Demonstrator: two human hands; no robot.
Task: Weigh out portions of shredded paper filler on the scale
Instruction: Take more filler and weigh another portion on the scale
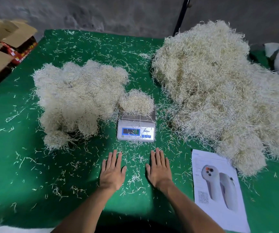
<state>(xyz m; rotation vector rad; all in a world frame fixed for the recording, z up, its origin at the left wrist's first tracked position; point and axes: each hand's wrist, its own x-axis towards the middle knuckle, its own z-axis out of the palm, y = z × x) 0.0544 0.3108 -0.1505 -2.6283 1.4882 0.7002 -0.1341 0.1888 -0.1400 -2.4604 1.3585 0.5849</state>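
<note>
Currently both hands, left hand and right hand, lie flat and empty at 6 o'clock of the scale; overhanging filler portion may touch the 9 o'clock pile, skewing readings.

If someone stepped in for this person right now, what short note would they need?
Left hand and right hand lie flat and open on the green table, holding nothing.
A portion of shredded paper sits on the scale; its display is too blurred to read.
Left pile looks like weighed clumps; the big pile on the right is probably supply.
Left to do: check the reading, adjust, move the portion, repeat.
</note>
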